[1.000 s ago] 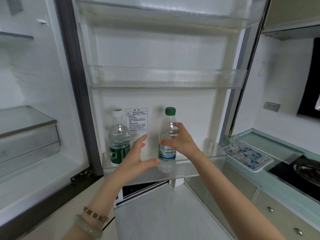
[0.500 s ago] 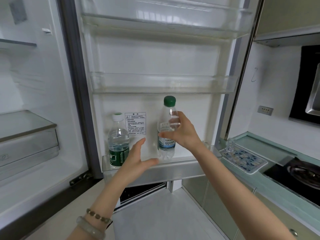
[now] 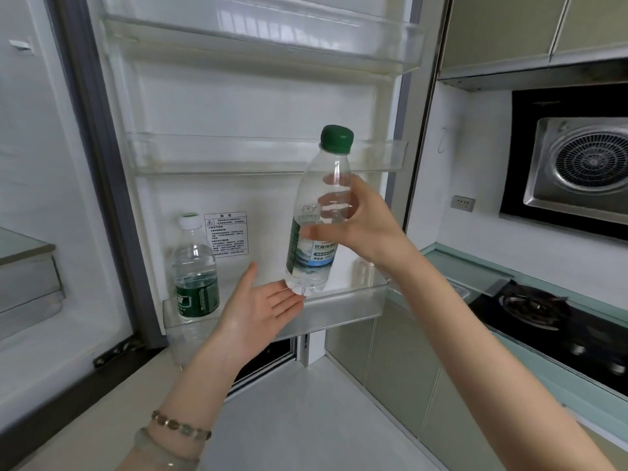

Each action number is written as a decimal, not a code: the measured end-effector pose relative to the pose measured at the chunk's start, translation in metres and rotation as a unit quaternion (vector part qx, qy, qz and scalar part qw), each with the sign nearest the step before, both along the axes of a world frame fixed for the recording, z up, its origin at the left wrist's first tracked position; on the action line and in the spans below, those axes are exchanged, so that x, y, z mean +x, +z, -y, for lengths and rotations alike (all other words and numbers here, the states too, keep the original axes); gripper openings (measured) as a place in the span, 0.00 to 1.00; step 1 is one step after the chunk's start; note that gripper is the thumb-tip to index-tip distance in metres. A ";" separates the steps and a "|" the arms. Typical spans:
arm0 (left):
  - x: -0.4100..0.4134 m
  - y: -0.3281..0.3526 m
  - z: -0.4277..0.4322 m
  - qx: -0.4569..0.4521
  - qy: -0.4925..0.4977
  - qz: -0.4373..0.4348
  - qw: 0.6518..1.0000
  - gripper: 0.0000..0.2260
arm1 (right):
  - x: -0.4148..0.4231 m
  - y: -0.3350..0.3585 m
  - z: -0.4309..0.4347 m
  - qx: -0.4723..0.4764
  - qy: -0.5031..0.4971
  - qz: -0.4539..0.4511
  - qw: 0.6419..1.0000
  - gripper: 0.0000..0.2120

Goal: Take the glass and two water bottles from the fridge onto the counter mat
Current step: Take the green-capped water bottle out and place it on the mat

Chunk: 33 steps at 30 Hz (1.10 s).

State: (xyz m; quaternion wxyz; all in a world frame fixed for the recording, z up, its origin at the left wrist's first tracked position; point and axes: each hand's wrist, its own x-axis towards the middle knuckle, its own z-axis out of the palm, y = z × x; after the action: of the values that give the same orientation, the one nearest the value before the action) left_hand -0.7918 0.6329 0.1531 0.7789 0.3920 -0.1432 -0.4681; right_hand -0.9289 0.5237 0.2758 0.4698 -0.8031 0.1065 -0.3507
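- Lifting the green-capped water bottle (image 3: 317,212) out of the lower door bin (image 3: 339,312); held tilted, cap leaning right, base about level with the bin's front lip.
- Gripping it with the right hand (image 3: 360,226), fingers and thumb curled round the clear body at the top of the label.
- Keeping the left hand (image 3: 258,311) palm-up, fingers straight, holding nothing, fingertips right at the bottle base; cannot tell whether touching.
- Heading, by my read, for the counter mat (image 3: 458,292), visible only as a sliver behind the right forearm, on the teal counter (image 3: 475,266) right of the fridge.
- Doing it well: clear the base over the bin lip before swinging right, then bring the bottle upright.
- Grip firm but not hard; thin plastic probably dents and may be slick from the fridge.
- Use the left palm as a base support or drop it away; avoid nudging the bottle sideways.
- Mind the right wrist: what looks like a glass (image 3: 363,270) stands just behind it, at the right end of the same bin; blurry, not certain.
- Set down on the mat, short of the gas hob (image 3: 533,307).
- Counting water bottles: two, one in hand, one white-capped water bottle (image 3: 195,266) upright at the bin's left end.
- Counting glasses: one, probable.
- Counting door bins: three, adding the middle door bin (image 3: 265,154) and top door bin (image 3: 255,39).
- Counting bracelets (image 3: 180,428): two, left wrist.
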 end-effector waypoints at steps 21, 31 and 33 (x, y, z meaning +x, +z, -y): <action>-0.101 -0.091 0.079 0.064 -0.249 -0.101 0.961 0.32 | -0.122 -0.087 0.036 0.044 -0.181 -0.087 0.979 0.36; -0.137 -0.106 0.168 0.087 -0.308 -0.113 0.941 0.33 | -0.167 -0.101 0.104 0.056 -0.266 -0.102 0.957 0.34; -0.141 -0.108 0.188 0.090 -0.315 -0.111 0.938 0.34 | -0.172 -0.103 0.123 0.054 -0.275 -0.108 0.954 0.34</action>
State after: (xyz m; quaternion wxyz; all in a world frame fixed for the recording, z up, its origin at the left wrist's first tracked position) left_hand -0.9330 0.4445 0.0454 0.5640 0.3410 -0.1292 -0.7408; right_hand -1.1011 0.4007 0.1723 0.3834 -0.7495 0.3918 -0.3711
